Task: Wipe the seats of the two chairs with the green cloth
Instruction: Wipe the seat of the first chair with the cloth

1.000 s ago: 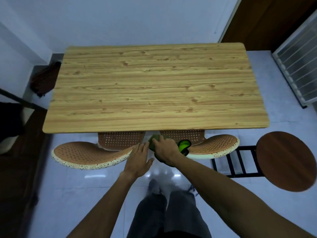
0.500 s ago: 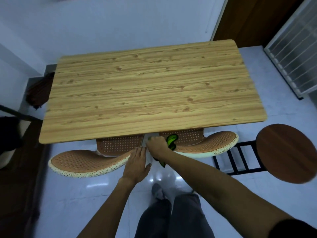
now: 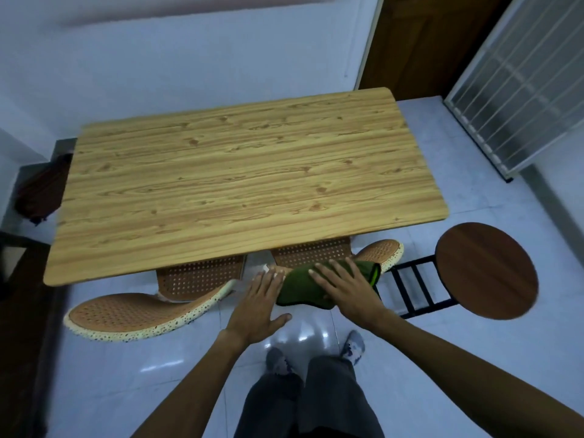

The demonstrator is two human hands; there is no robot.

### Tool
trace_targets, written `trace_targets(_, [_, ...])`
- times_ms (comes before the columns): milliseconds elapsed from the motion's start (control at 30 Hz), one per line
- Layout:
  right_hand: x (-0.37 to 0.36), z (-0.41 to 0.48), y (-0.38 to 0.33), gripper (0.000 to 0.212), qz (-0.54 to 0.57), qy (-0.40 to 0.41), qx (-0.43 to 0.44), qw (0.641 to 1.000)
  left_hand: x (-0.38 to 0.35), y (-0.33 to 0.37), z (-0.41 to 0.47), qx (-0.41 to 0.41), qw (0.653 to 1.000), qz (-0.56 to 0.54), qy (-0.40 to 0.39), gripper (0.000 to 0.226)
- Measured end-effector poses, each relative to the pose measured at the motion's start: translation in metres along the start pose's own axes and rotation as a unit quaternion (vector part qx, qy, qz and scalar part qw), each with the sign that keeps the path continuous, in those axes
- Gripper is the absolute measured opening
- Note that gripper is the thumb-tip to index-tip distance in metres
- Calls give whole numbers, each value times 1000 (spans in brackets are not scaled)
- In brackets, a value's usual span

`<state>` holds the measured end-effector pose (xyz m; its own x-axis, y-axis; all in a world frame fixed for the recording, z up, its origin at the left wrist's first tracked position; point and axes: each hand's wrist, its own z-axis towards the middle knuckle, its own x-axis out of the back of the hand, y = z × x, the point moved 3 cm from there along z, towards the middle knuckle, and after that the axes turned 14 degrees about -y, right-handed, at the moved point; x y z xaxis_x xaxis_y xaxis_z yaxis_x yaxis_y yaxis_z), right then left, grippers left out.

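Note:
Two chairs with perforated brown seats stand pushed under the wooden table [image 3: 237, 184]. Only the near strip of the left chair's seat [image 3: 199, 276] and of the right chair's seat [image 3: 309, 252] shows. Their curved, speckled-edged backrests stick out toward me, the left backrest [image 3: 132, 314] and the right backrest [image 3: 382, 251]. The green cloth [image 3: 300, 286] lies draped over the right chair's backrest. My right hand [image 3: 347, 289] presses flat on the cloth, fingers spread. My left hand [image 3: 259, 301] rests open beside the cloth, fingertips at the backrest's left end.
A round dark-wood stool [image 3: 486, 270] with a black metal frame stands just right of the right chair. A dark bag [image 3: 41, 188] sits at the table's left end. A white grille [image 3: 521, 83] leans at the far right. My feet stand on glossy floor tiles.
My right hand has carried the bunched cloth from the gap between the chairs rightward and spread it over the right backrest. My left hand followed to the right. My head has pulled back.

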<state>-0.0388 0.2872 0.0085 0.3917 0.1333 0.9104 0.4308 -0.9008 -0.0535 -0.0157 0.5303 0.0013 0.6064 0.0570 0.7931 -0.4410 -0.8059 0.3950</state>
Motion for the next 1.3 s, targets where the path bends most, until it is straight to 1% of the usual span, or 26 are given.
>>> trace_targets(67, [0, -19, 19, 87, -15, -10, -30, 999, -2, 3, 3, 4, 1000, 4, -2, 98])
trace_targets(133, [2, -31, 29, 91, -18, -9, -67, 998, -5, 4, 4, 11, 1000, 14, -9, 100])
trace_targets(167, [3, -35, 27, 88, -8, 1, -85, 996, -7, 4, 3, 16, 1000, 19, -11, 101])
trace_targets(267, [-2, -38, -8, 71, 59, 28, -126, 990, -9, 5, 2, 25, 999, 22, -13, 102])
trace_targets(367, [-9, -25, -47, 71, 145, 24, -170, 974, -10, 8, 3, 26, 999, 4, -19, 103])
trace_targets(500, [-5, 4, -78, 67, 191, 24, -173, 966, -11, 13, 4, 46, 998, 2, -30, 105])
trace_targets(600, [-5, 10, -76, 64, 193, 24, -161, 968, -13, 15, 5, 54, 998, 25, -27, 103])
trace_targets(700, [-14, -5, -53, 65, 193, 31, -165, 967, -17, 17, 7, 60, 997, 43, -30, 105])
trace_targets(867, [-25, -32, 13, 76, 179, 20, -231, 956, -18, 26, 8, 76, 997, 7, -13, 111])
trace_targets(967, [-24, -37, 49, 77, 212, 14, -263, 941, -19, 33, 8, 96, 995, -30, 3, 110])
trace_targets(1100, [-17, -27, 92, 73, 276, 19, -274, 921, -19, 42, 12, 121, 990, -65, 18, 103])
trace_targets(1167, [-16, -20, 119, 65, 328, 28, -285, 900, -20, 47, 14, 148, 984, -89, 31, 101])
trace_targets(1233, [-15, -14, 145, 60, 417, 35, -295, 859, -21, 54, 19, 177, 976, -121, 44, 101])
trace_targets(1300, [-16, -8, 162, 51, 482, 38, -301, 822, -22, 61, 23, 194, 969, -140, 58, 101])
